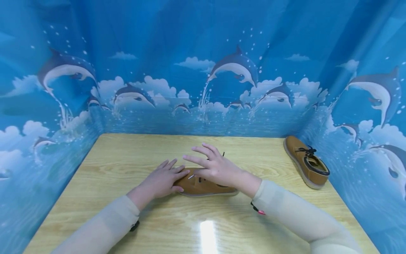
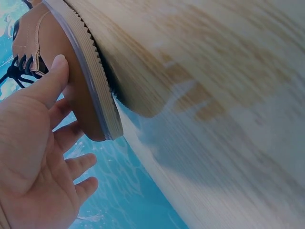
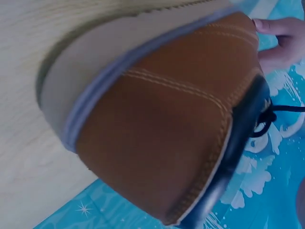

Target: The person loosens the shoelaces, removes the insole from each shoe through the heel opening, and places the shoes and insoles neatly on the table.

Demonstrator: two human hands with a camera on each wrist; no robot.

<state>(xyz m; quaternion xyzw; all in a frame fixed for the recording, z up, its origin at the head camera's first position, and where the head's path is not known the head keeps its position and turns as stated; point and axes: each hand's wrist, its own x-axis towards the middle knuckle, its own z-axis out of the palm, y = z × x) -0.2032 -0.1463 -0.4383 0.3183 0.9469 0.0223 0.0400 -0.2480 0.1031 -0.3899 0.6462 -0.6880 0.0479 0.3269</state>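
A brown lace-up shoe (image 1: 207, 188) lies on the table with its toe to the left. My left hand (image 1: 163, 180) touches the toe, its fingers spread and fairly straight; in the left wrist view the thumb (image 2: 58, 69) rests on the toe's side while other fingers reach behind it. Over the laces hovers my right hand (image 1: 219, 169), fingers extended and apart, thumb low by a lace end (image 1: 191, 176). It hides part of the shoe's upper. A black lace (image 3: 286, 109) sticks out from the knot in the right wrist view, where the brown heel fills much of the picture.
A second brown shoe (image 1: 306, 162), its black laces tied in a bow, stands at the table's right edge. The wood-grain table (image 1: 127, 151) is enclosed at the back and sides by a blue dolphin-print curtain (image 1: 177, 116).
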